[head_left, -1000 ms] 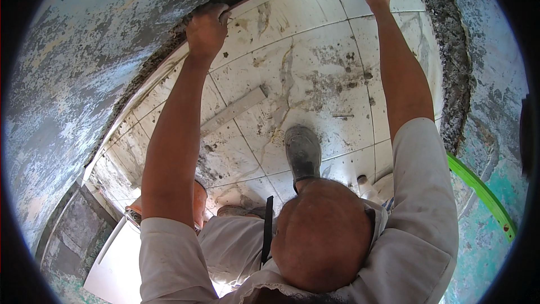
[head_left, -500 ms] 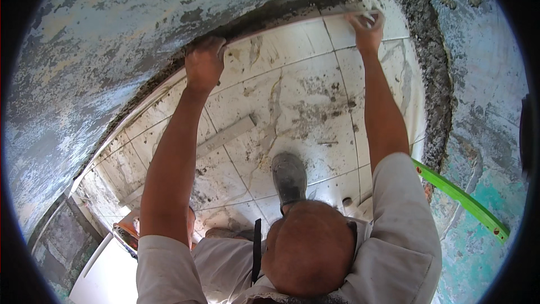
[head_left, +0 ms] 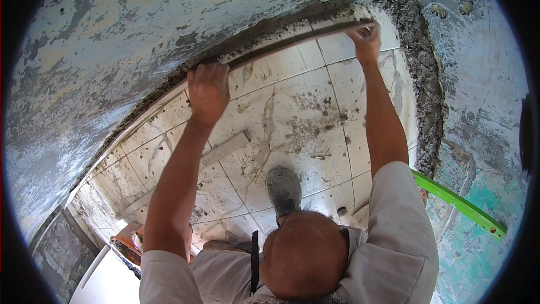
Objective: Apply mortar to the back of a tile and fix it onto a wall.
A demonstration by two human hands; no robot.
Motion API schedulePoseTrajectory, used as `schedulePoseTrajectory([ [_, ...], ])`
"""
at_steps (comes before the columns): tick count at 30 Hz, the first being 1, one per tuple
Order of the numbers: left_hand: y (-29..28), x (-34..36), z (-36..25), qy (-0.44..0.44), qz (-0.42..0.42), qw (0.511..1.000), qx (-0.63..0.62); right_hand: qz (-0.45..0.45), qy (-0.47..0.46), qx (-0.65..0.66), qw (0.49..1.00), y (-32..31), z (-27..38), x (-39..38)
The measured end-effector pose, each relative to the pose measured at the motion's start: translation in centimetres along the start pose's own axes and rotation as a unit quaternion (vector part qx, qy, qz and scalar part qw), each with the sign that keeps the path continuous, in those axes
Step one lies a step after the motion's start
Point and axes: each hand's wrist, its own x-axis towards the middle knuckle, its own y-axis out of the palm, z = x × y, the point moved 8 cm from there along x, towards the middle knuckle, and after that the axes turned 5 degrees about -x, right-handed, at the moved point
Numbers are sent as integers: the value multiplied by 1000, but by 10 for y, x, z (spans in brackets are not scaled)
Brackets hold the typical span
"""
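My left hand (head_left: 208,90), fingers curled, grips a long thin strip (head_left: 281,44) with a dark, reddish edge, lying along the foot of the peeling wall (head_left: 140,22). My right hand (head_left: 365,42) holds the strip near its far right end, thumb and fingers bent around it. A dark rough groove with bits of mortar runs behind the strip. Beneath my arms are dirty white marble-patterned tiles (head_left: 298,112), marked with dark spots and smears.
A broad band of rough mortar (head_left: 422,79) borders the tiles on the right, beside a green bar (head_left: 461,205). A pale flat strip (head_left: 225,149) lies on the tiles. My grey boot (head_left: 284,188) rests below centre; an orange object (head_left: 121,245) sits at lower left.
The view has shifted, so tiles and hands appear lower. The strip's right part has come slightly away from the wall, showing more tile behind it. Both hands still grip it.
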Motion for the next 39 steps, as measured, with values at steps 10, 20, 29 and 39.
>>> schedulePoseTrajectory([
  [10, -72, -78, -71, -82, -18, 957, -276, 228, -101, -253, 935, -83, 42, -45],
  [20, -95, -120, -72, -26, -21, 954, -299, 407, -97, -119, 901, 99, 62, -5],
  [29, -93, -114, -46, -66, -31, 959, -273, 183, 63, -199, 961, -28, 18, 13],
  [39, -69, -108, -8, -122, -10, 944, -306, 145, 180, 296, 927, -13, -6, -51],
])
